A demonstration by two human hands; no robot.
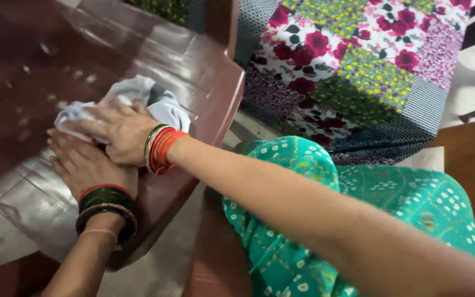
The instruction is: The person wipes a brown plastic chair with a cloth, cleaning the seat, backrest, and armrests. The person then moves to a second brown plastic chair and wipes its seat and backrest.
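While both hands lie on the dark brown worktop (204, 71), the right hand (117, 132) presses flat on a crumpled white-and-grey cloth (138, 99) near the worktop's right edge. Its fingers (86, 125) are stretched out and close together, palm down on the cloth, not curled round it. The left hand (86, 165) lies just beside and partly under the right one, palm down on the glossy surface, its fingers extended toward the cloth's lower left edge; whether they touch the cloth cannot be told. Red and gold bangles (160, 148) ring the right wrist, and green and red bangles (105, 206) ring the left. The person's lap is covered in green dotted fabric (402, 198). Beyond the worktop stands a bed with a floral patchwork cover (358, 60).
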